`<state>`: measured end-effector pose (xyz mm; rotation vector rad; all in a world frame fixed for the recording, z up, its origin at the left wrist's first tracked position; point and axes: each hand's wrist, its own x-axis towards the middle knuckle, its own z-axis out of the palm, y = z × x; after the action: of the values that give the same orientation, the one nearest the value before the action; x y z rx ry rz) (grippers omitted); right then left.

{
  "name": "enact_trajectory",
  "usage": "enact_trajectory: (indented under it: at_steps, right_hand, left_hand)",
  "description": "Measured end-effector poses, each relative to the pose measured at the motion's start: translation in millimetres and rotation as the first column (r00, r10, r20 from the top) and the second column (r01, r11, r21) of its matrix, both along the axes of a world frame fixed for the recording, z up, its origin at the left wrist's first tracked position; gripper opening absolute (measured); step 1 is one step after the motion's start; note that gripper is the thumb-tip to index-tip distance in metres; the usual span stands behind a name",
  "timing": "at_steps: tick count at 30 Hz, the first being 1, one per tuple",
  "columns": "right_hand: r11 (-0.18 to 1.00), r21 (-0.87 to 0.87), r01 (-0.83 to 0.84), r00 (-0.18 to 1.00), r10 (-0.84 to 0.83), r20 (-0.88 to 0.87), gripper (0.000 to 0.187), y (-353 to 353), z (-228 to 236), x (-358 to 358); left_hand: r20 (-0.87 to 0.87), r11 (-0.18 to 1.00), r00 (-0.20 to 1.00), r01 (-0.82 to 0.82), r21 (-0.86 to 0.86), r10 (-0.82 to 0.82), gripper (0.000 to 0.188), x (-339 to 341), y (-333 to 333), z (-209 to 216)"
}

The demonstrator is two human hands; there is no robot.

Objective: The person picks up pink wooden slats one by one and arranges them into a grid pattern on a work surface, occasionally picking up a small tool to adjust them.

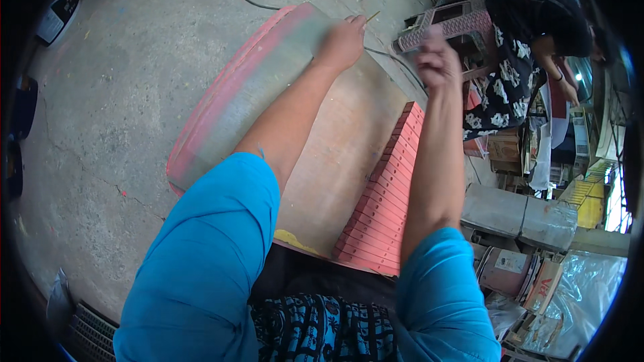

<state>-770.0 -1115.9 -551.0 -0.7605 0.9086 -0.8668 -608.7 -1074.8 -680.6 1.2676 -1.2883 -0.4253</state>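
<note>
My left hand (342, 45) is over the far end of a worn board (322, 141), its fingers closed. A thin yellowish stick (373, 17) juts from its fingertips. My right hand (438, 64) is raised past the board's right edge, blurred by motion. Its fingers are curled, and I cannot make out what they hold, if anything. Along the right side of the board, beside my right forearm, stands a long row of pink, flat-sided pieces (376, 211) packed together, several with small dark holes. Pink and green stains colour the board's left side.
A dark cable (255, 3) runs over the concrete floor (127, 114) behind the board. At the right, a person in patterned dark clothing (506, 84) bends near a pink patterned frame-like object (456, 20). Grey containers (516, 211), cartons and plastic sheeting (583, 295) crowd the right side.
</note>
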Motion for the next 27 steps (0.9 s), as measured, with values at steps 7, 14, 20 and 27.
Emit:
enact_trajectory:
  at_steps: [7,14,20,27]
  right_hand:
    - [0.981,-0.051,0.186,0.886,-0.19,-0.423,0.012,12.1,-6.9,28.9]
    - [0.998,-0.055,-0.007,1.0,0.009,0.029,0.018,7.6,-10.3,8.1]
    - [0.988,-0.141,0.066,0.935,-0.11,-0.338,0.02,11.2,-6.9,23.5]
    - [0.994,-0.092,0.063,0.889,-0.097,-0.448,0.015,12.7,1.7,1.2]
  left_hand:
    - [0.009,0.996,0.999,-0.034,-0.081,0.035,0.014,5.8,-5.5,2.2]
    - [0.007,0.997,1.0,-0.021,-0.071,0.022,0.015,5.4,-4.4,4.6]
    - [0.0,0.996,0.999,-0.051,-0.075,0.051,0.016,7.8,-5.6,2.3]
    - [-0.004,0.997,1.0,-0.006,-0.075,0.005,0.02,-6.1,-10.0,-4.2]
